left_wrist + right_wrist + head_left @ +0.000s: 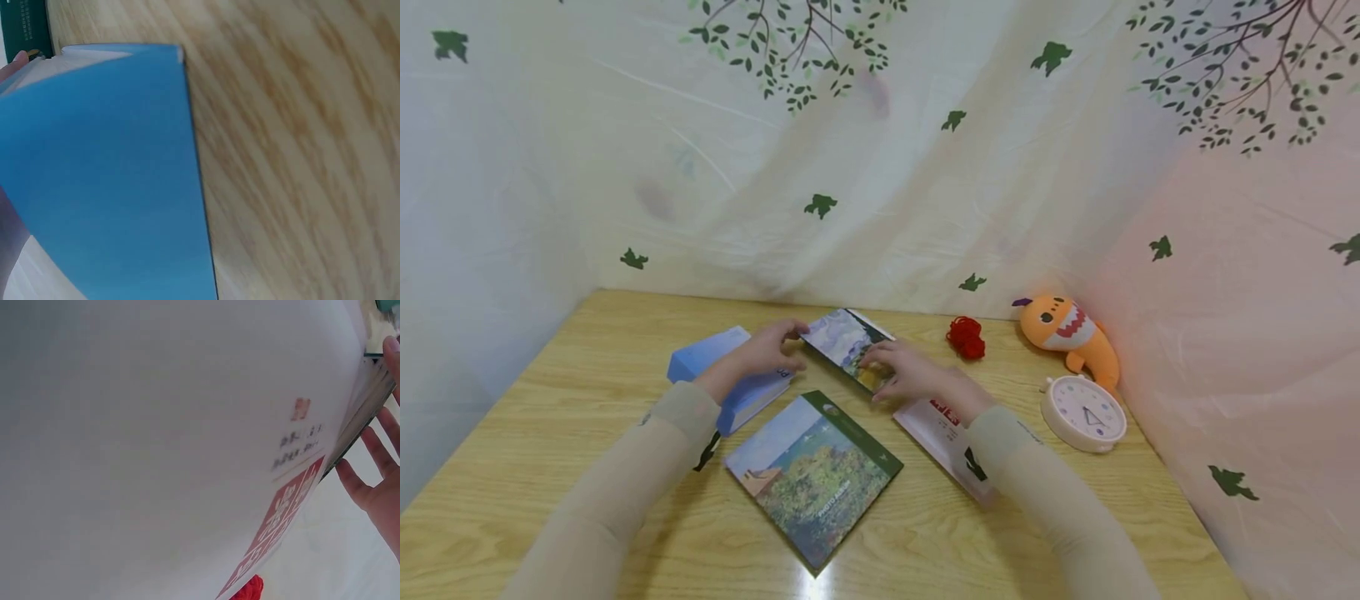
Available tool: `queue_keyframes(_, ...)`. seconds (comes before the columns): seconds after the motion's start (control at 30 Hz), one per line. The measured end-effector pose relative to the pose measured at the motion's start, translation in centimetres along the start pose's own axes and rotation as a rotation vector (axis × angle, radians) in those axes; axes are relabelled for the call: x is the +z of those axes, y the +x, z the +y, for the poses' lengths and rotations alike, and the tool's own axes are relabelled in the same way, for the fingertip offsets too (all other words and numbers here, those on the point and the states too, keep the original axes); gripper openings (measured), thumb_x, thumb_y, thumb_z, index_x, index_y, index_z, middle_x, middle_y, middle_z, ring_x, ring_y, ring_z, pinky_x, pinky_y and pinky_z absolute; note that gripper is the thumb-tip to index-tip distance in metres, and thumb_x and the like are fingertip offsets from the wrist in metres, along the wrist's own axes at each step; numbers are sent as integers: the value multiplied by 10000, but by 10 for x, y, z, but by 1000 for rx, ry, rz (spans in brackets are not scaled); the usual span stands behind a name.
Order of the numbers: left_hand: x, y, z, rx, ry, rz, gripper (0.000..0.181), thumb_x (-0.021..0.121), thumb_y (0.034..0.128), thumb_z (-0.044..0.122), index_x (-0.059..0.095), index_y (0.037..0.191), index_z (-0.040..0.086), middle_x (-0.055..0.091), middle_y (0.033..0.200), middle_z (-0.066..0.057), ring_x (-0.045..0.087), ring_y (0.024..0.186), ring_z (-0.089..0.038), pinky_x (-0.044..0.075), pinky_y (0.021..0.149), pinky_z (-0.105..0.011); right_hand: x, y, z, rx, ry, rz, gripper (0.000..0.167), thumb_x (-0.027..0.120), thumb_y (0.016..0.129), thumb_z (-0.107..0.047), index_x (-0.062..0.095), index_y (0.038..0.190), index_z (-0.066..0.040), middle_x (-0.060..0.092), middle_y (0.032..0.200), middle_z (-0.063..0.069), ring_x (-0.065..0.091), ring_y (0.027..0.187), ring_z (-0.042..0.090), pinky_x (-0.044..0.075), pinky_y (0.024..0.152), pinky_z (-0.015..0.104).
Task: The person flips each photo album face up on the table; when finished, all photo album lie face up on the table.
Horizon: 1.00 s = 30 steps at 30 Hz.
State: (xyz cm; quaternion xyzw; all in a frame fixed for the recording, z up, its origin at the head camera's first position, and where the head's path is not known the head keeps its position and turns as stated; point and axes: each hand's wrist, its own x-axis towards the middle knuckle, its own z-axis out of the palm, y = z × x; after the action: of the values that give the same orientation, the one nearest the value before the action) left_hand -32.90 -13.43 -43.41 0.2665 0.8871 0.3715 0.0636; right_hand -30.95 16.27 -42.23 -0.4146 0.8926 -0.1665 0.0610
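A book with a painted landscape cover (838,337) lies toward the back of the table. My left hand (763,350) reaches over a thick blue book (106,169), its fingertips at the landscape book's left corner and its thumb held apart. Across the right end of that cover spreads my right hand (910,372). In the right wrist view, its extended fingers (378,450) meet the book's edge, where pages show. Beneath the right forearm is a pale pink booklet with red characters (281,506), partly hidden in the head view.
A photo album (823,479) lies near the front middle of the wooden table (550,467). Toward the right are a bundle of red yarn (966,337), an orange shark plush (1067,329) and a round pink clock (1084,412). A printed curtain (910,200) hangs behind.
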Motion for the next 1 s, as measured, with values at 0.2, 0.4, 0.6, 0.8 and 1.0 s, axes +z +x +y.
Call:
queue_keyframes(0.2,-3,-4,9,-12,95,-11,612,715,842,205,451,1336,-40,483,1356,-211,392,1289,-411,306,1081,-531,-1,-4,-4,-16,43,-17,559,763,800,-271,551,1291,-110,469,1372,111,452,1255,271,427,1010,406)
queue_keyframes(0.4,-5,-12,20,-13,147,-28,650,694,859,274,433,1367,-36,440,1394,-231,359,1309,-417,287,1086,-548,-10,-13,-12,11,118,-43,564,737,829,-230,519,1331,-96,498,1351,92,479,1229,247,449,989,407)
queue_keyframes(0.6,-2,-26,30,2,127,-22,696,696,857,292,397,1388,-44,394,1408,-260,369,1288,-423,323,1060,-551,-15,-32,-26,168,139,-100,603,691,856,-354,460,1393,-206,488,1375,-37,447,1277,177,449,990,403)
queue_keyframes(0.8,8,-44,42,-8,123,-50,755,684,858,381,354,1439,32,360,1458,-208,352,1326,-388,337,1054,-554,-10,-44,-41,95,146,-15,588,733,828,-271,506,1351,-126,510,1367,33,470,1266,226,453,987,433)
queue_keyframes(1.0,20,-61,55,-1,146,-54,795,702,826,435,365,1440,57,409,1428,-182,418,1278,-375,372,1027,-548,5,-58,-57,37,199,5,589,745,817,-234,510,1329,-59,513,1353,104,513,1214,251,490,936,408)
